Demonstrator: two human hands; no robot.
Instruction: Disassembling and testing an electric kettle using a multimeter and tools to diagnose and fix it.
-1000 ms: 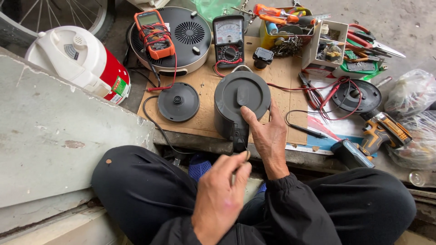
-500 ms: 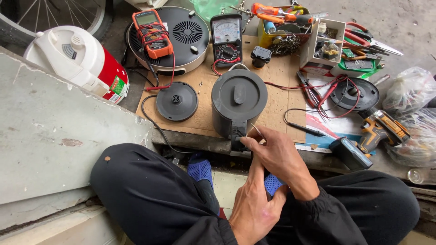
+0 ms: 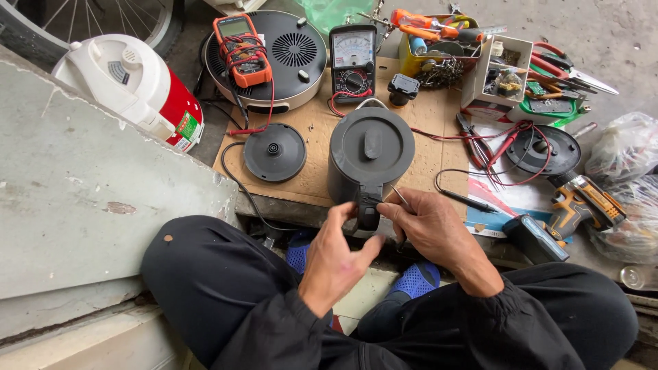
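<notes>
Dark grey round plastic electric kettle [image 3: 370, 156] stands upright on a flat brown cardboard sheet [image 3: 322, 171] laid over the low desk, lid on, handle facing the person. Left hand [image 3: 336, 257] curled at the handle's lower end, thumb and fingertips touching it; fingers bent, not fully closed, nothing else seen in it. Right hand [image 3: 432, 229] on the other side of the handle, fingers pinched on a thin metal tool [image 3: 401, 199] whose tip points up beside the kettle body; what kind of tool cannot be told. Left of the kettle, apart from it, lies the round black kettle base [image 3: 275, 151] with its cord trailing off the cardboard edge. Behind the kettle: a black analogue multimeter [image 3: 353, 62], and an orange digital multimeter [image 3: 240, 49] resting on a round grey induction cooker [image 3: 288, 58]. White and red rice cooker [image 3: 130, 89] at far left. Yellow cordless drill [image 3: 582, 202] near right, on the floor side.
</notes>
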